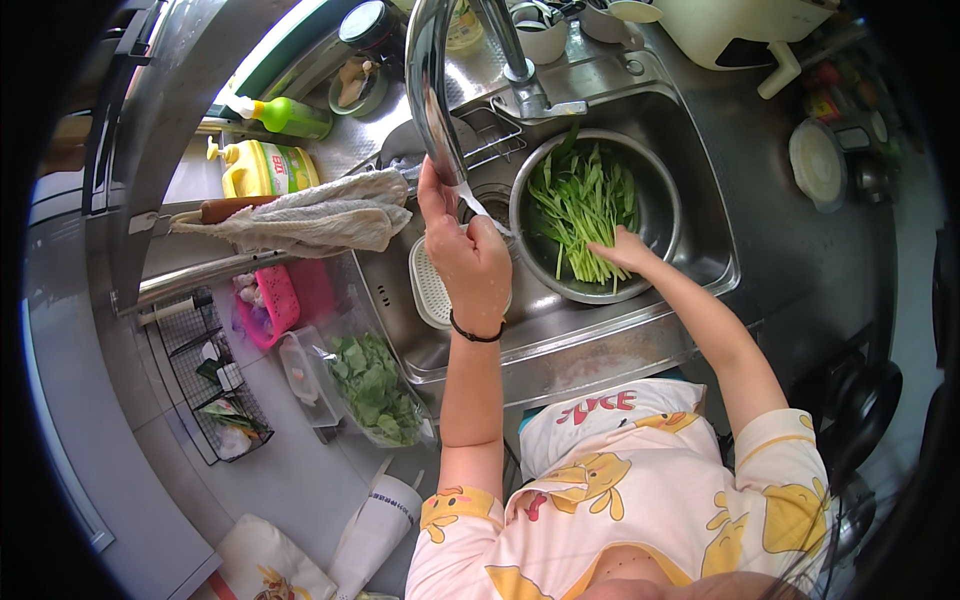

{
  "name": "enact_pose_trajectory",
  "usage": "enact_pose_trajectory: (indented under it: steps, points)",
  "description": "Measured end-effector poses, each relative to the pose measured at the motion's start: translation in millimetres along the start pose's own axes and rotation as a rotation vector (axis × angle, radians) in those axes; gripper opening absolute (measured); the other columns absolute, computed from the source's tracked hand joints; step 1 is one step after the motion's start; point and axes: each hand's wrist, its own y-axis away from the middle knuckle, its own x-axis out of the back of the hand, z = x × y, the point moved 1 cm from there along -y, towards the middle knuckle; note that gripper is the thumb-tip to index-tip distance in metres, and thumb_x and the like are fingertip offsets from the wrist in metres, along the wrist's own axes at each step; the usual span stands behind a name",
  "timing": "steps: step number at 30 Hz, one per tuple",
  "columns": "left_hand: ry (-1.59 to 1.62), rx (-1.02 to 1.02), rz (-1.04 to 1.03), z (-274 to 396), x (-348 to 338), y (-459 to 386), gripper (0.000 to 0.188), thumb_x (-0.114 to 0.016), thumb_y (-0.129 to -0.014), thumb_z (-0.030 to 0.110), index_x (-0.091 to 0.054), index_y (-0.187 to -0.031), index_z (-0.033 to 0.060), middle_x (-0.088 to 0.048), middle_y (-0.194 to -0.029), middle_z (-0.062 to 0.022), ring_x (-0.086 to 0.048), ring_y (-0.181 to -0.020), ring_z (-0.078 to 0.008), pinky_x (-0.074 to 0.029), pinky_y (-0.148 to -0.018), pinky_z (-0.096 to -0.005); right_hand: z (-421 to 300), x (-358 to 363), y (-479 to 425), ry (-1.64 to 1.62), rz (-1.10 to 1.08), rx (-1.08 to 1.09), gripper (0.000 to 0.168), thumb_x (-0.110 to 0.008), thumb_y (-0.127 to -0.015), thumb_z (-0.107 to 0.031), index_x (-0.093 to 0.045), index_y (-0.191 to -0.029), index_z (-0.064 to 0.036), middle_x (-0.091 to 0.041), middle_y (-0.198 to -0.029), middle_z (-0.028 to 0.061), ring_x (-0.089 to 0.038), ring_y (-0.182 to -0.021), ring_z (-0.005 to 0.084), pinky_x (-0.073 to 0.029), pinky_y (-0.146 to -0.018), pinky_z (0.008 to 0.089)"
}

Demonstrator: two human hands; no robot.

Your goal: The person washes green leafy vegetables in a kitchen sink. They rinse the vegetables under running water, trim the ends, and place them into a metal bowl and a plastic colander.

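Observation:
My left hand [466, 251], with a dark band at the wrist, is at the end of the curved chrome tap spout [435, 97], its fingers against the metal. A stream of water [480, 211] runs from the spout down beside the bowl's rim. Long-stemmed leafy greens [585, 202] lie in a round stainless steel bowl [671, 199] in the right part of the sink [705, 247]. Around the lower stems is my right hand [626, 251], its thumb and fingers on either side of them. Part of its grip is hidden among the greens.
A white perforated drain basket [429, 289] sits in the sink. Cloths [315, 214] hang at the left, near a yellow pump bottle [270, 169] and a green spray bottle [296, 118]. Below them are a pink basket [277, 300] and a bag of leaves [375, 390]. A cream appliance [720, 30] stands upper right.

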Motion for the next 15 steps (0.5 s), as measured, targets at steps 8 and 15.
enact_pose_trajectory:
  steps: [8, 15]
  points:
    - [-0.200, -0.069, -0.234, 39.6, -19.4, 17.1, 0.072, -0.040, -0.066, -0.011, -0.030, -0.137, -0.0052, -0.050, -0.123, -0.0280, -0.055, -0.107, -0.0393, -0.044, -0.089, -0.0402, -11.3, -5.9, 4.4, 0.019, 0.057, 0.057, 0.054, -0.072, -0.064, -0.033, -0.058, -0.100, 0.006, -0.065, -0.086, 0.0236, -0.064, -0.084, 0.0368, -0.052, -0.077, 0.0400]
    - [0.269, -0.128, -0.442, -9.5, -38.0, 11.8, 0.072, -0.041, -0.065, -0.013, -0.038, -0.135, 0.0009, -0.053, -0.121, -0.0228, -0.055, -0.112, -0.0313, -0.043, -0.093, -0.0357, -3.5, 50.3, 12.1, -0.800, -0.469, -0.081, 0.015, -0.055, -0.082, -0.009, -0.056, -0.092, 0.003, -0.064, -0.080, 0.0085, -0.063, -0.064, 0.0175, -0.052, -0.057, 0.0284]
